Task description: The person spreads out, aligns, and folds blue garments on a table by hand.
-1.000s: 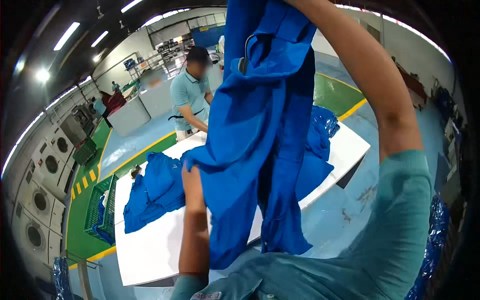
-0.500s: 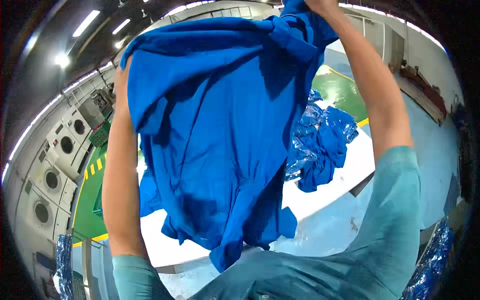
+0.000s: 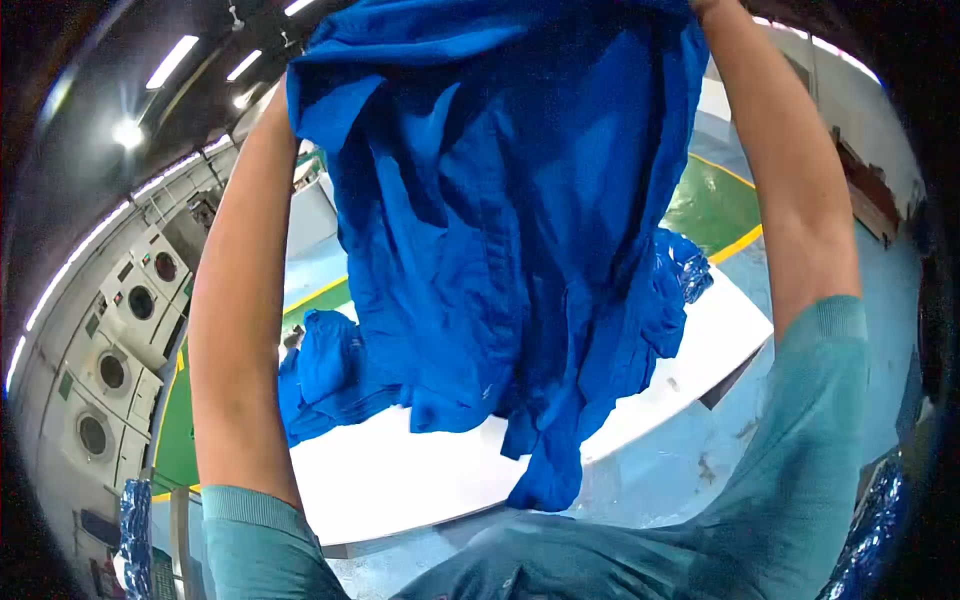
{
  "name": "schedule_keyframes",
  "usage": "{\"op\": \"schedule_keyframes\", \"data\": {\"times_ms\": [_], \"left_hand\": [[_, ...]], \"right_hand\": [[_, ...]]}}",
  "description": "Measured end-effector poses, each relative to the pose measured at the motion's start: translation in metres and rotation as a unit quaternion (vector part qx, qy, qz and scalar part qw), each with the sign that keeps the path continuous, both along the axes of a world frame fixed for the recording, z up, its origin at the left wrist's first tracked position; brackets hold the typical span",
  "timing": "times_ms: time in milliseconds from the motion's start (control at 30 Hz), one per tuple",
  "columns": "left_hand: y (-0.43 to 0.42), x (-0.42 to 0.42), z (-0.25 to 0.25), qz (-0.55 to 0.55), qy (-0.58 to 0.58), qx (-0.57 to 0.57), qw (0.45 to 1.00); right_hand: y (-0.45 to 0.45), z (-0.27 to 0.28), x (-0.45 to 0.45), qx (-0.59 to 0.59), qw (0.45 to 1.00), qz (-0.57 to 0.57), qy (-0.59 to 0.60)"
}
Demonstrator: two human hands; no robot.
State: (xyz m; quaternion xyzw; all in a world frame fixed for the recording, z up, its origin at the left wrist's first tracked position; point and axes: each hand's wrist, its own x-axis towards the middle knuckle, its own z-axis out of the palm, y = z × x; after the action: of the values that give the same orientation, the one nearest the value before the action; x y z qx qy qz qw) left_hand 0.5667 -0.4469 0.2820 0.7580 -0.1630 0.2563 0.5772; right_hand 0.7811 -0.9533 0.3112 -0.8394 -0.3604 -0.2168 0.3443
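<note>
A large blue garment (image 3: 500,220) hangs spread between my raised hands, its lower end above a white table (image 3: 400,490). My left hand (image 3: 287,100) holds its upper left corner, the fingers mostly covered by cloth. At the top edge of the view, my right hand (image 3: 708,8) grips the upper right part; its fingertips are cut off or hidden. Folds run down the cloth, and a narrow end dangles lowest near the table's front edge. Crumpled blue cloth (image 3: 335,375) lies on the table at the left, partly behind the hanging garment.
Shiny blue plastic (image 3: 690,268) lies on the table's right part. Washing machines (image 3: 112,372) line the far left. Blue plastic-wrapped items stand at the lower left (image 3: 135,535) and lower right (image 3: 875,525). Beyond the table is a green floor area (image 3: 715,205) with yellow lines.
My left hand has risen from the table level to the garment's upper left corner, spreading the cloth wide. Over the last half second, the garment has moved up and slightly right. The co-worker is now hidden.
</note>
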Motion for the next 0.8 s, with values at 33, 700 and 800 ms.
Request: {"op": "schedule_keyframes", "data": {"times_ms": [33,700,800], "left_hand": [[-0.023,-0.011,-0.010,0.163,0.077,0.117,0.977],[-0.040,-0.051,-0.060,0.431,0.139,0.378,0.807],[-0.067,-0.085,-0.066,0.454,0.115,0.401,0.787]], "right_hand": [[-0.018,-0.048,0.024,-0.072,0.983,-0.023,0.166],[-0.132,-0.157,0.219,0.385,0.829,0.336,0.227],[-0.088,-0.230,0.227,0.344,0.408,0.614,0.582]]}}
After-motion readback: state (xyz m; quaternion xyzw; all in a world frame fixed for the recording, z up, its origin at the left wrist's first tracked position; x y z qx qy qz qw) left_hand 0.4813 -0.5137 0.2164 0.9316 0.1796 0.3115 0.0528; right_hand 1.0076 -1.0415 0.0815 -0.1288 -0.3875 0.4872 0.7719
